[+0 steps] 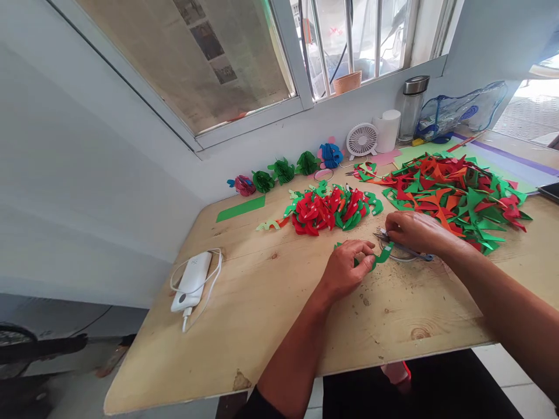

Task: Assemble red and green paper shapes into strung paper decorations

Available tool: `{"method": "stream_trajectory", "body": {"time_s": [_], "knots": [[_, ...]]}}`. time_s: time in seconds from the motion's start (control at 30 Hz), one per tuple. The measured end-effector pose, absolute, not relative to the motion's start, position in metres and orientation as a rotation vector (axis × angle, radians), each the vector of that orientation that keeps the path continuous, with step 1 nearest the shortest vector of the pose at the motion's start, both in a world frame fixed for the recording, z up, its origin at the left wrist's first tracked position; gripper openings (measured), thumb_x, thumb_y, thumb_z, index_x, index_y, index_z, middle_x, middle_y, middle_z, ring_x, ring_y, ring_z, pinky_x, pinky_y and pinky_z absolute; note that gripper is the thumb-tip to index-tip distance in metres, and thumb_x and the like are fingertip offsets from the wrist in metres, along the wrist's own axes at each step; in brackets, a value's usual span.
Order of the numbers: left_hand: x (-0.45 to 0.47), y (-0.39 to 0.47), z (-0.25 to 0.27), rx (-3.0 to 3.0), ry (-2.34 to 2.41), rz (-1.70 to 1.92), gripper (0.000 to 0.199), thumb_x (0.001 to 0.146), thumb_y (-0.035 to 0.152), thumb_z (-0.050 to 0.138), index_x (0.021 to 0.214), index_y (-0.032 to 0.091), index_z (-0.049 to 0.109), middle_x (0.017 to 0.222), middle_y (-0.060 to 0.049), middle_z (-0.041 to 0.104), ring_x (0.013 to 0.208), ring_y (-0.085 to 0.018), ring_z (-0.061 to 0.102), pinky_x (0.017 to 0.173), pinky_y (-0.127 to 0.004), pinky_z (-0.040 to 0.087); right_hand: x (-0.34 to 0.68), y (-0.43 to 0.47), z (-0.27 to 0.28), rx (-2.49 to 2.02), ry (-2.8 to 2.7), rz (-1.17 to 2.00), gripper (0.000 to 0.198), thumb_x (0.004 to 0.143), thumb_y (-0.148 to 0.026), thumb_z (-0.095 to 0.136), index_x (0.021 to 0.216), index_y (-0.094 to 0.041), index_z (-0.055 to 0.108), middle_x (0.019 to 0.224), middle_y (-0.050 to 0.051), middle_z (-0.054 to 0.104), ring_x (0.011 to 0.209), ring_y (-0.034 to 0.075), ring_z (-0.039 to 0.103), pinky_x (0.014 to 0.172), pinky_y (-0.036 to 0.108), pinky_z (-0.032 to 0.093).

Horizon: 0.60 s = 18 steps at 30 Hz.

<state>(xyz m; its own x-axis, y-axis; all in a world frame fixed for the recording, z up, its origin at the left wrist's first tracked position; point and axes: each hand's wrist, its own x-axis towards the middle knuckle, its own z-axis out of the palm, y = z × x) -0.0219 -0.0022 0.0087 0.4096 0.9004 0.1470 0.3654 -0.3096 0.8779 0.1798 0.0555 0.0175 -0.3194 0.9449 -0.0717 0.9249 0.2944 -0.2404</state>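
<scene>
My left hand (350,265) rests on the table, its fingers curled over a green paper cut-out (386,252) with a small white square near its tip. Part of that cut-out is hidden beneath the hand. Close to its right, my right hand (408,228) has its fingers pinched together beside a pointed metal tool tip (381,235). Whatever the pinch holds is too small to make out. A grey-blue and white loop-shaped item (404,258) lies under the right wrist. Behind both hands sits a heap of red and green paper cut-outs (317,212), several marked with white squares.
Red, orange and green paper scraps (454,195) pile up at right. Folded paper figures (282,170) line the wall near a small white fan (362,140) and a glass bottle (410,110). A white power bank (192,280) with cable lies left, beyond it a green strip (241,209).
</scene>
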Motion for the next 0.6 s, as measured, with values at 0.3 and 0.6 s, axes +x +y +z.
{"method": "stream_trajectory", "body": {"time_s": [0.3, 0.6], "knots": [[-0.0225, 0.0053, 0.0092, 1.067, 1.108, 1.124, 0.025, 0.067, 0.038, 0.068, 0.068, 0.014, 0.058, 0.065, -0.003, 0.063, 0.061, -0.013, 0.059, 0.059, -0.024, 0.044, 0.1781, 0.0549, 0.0232, -1.816, -2.401, 0.431, 0.010, 0.073, -0.022, 0.044, 0.069, -0.022, 0.053, 0.073, 0.001, 0.063, 0.059, 0.014, 0.052, 0.050, 0.024, 0.029], [-0.0229, 0.0058, 0.0104, 0.779, 1.091, 1.157, 0.033, 0.064, 0.041, 0.070, 0.079, 0.014, 0.057, 0.068, -0.004, 0.065, 0.056, -0.015, 0.061, 0.046, -0.022, 0.041, 0.1778, 0.0499, 0.0258, -1.466, -2.089, 0.864, 0.020, 0.079, -0.038, 0.048, 0.071, -0.021, 0.053, 0.063, -0.001, 0.056, 0.054, 0.011, 0.048, 0.051, 0.024, 0.034]]}}
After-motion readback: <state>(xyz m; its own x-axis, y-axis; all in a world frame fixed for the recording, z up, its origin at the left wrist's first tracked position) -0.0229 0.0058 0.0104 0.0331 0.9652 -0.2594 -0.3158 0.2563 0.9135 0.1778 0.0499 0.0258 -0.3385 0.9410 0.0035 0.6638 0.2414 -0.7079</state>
